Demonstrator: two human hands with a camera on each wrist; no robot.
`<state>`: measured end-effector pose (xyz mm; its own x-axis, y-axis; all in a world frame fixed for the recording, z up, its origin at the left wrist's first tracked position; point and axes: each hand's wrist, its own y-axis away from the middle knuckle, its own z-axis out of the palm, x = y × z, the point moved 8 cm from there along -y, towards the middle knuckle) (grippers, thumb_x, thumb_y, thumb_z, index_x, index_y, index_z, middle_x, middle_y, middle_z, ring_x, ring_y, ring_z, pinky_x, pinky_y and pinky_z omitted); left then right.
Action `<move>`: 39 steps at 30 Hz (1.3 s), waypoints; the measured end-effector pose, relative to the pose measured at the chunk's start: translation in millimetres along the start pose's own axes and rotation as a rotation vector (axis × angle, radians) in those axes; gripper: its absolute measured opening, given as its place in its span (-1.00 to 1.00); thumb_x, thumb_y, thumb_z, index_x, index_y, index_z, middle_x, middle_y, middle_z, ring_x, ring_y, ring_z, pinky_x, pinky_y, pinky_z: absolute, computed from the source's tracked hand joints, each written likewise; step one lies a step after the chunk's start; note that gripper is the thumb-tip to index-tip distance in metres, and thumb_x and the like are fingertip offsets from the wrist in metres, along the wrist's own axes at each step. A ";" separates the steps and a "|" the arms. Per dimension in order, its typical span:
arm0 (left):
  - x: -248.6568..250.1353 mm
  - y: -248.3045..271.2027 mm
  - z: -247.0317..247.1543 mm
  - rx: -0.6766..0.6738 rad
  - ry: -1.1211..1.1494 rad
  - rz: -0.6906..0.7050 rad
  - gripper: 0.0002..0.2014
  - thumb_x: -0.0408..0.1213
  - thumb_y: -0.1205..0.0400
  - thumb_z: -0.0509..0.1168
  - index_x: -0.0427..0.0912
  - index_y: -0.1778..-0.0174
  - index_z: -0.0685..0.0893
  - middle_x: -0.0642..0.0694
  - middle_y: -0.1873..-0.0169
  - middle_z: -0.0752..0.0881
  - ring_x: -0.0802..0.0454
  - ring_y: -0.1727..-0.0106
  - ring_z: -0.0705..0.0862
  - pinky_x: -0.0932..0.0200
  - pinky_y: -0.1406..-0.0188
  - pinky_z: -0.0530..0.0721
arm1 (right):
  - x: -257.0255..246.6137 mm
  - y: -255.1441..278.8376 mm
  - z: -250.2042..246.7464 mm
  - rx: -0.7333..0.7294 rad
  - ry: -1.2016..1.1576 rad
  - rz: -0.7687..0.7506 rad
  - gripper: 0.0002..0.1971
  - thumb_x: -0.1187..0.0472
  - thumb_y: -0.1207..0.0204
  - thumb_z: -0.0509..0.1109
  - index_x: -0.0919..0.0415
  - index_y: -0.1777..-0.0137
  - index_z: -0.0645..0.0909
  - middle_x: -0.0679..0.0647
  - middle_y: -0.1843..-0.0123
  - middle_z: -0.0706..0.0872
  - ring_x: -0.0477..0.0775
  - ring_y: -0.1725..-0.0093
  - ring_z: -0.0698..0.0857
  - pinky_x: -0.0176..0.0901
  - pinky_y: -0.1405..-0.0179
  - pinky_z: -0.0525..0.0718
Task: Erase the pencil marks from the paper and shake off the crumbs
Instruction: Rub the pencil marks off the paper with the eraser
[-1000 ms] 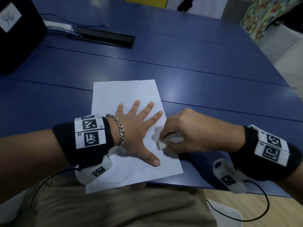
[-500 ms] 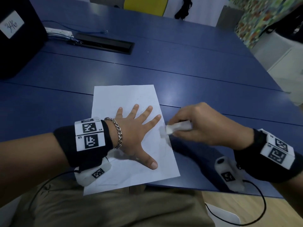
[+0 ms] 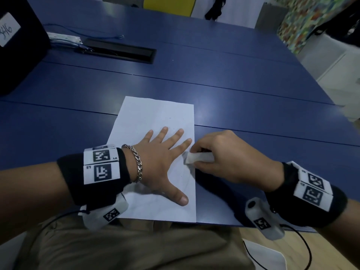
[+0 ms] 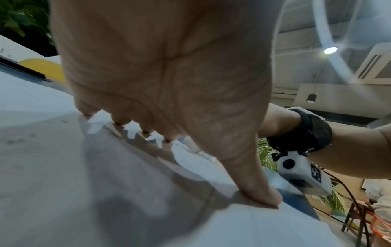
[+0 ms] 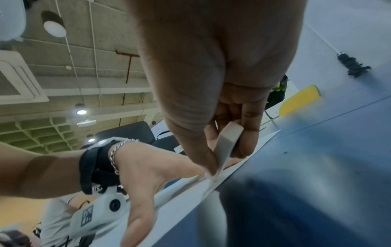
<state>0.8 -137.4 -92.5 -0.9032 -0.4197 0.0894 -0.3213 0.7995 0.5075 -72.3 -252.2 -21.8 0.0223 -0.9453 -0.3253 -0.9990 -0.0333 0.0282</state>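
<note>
A white sheet of paper [image 3: 148, 117] lies on the blue table [image 3: 233, 78] near its front edge. My left hand [image 3: 165, 162] lies flat on the paper with fingers spread, pressing it down; the left wrist view shows the thumb [image 4: 260, 192] and fingertips on the sheet [image 4: 63, 167]. My right hand [image 3: 224, 158] pinches a white block eraser [image 3: 198, 157] between thumb and fingers. The eraser [image 5: 226, 143] touches the paper's right edge, next to my left index finger. Faint pencil specks show on the paper's upper part.
A black box with a white label [image 3: 9, 28] stands at the far left. Behind the paper sit a black cable tray slot [image 3: 120, 51] and a white power strip [image 3: 64, 38]. The table's front edge runs just below the paper, over my lap.
My right hand lifted the eraser off the paper and up to the right, then brought it back down to the sheet's right edge. The left hand kept pressing the paper.
</note>
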 end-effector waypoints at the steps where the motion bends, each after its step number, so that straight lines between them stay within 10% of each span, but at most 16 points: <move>1: 0.1 -0.6 -0.3 -0.001 -0.008 -0.007 0.50 0.84 -0.12 0.22 0.28 -0.70 -0.60 0.10 -0.71 -0.64 -0.21 -0.77 -0.55 -0.41 -0.77 -0.32 | -0.5 -2.1 1.3 0.001 0.005 -0.005 -0.83 -0.09 -0.59 0.48 -0.08 -0.07 0.76 -0.13 0.08 0.75 -0.09 0.10 0.69 -0.02 0.05 0.72; 19: 3.1 3.8 -1.9 -0.057 -0.028 -0.066 0.51 0.84 -0.11 0.22 0.28 -0.68 -0.64 0.12 -0.69 -0.67 -0.26 -0.78 -0.51 -0.67 -0.67 -0.26 | -2.1 -1.3 -5.3 -0.010 0.072 -0.024 -0.83 -0.03 -0.61 0.42 -0.01 0.03 0.80 -0.09 0.20 0.72 -0.05 0.23 0.67 -0.04 0.17 0.70; 25: 2.6 4.3 -0.8 -0.066 -0.026 -0.071 0.51 0.84 -0.10 0.21 0.28 -0.68 -0.63 0.13 -0.68 -0.68 -0.28 -0.77 -0.53 -0.71 -0.65 -0.23 | -12.2 4.0 -2.6 -0.080 0.058 -0.063 -0.52 -0.24 -0.62 0.15 0.04 0.02 0.80 -0.05 0.18 0.74 -0.02 0.21 0.69 -0.03 0.15 0.69; 39: 3.3 6.0 -1.4 -0.090 -0.022 -0.083 0.52 0.83 -0.11 0.24 0.28 -0.68 -0.63 0.14 -0.68 -0.67 -0.27 -0.78 -0.52 -0.77 -0.61 -0.18 | -35.0 20.8 8.3 -0.166 0.081 -0.139 -0.87 0.03 -0.58 0.44 -0.03 -0.01 0.82 -0.09 0.19 0.70 -0.04 0.21 0.66 -0.10 0.17 0.67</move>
<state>-3.6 -134.7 -88.0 -0.8810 -0.4725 0.0257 -0.3690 0.7200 0.5877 -94.2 -217.1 -17.7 0.1689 -0.9506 -0.2605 -0.9665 -0.2115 0.1455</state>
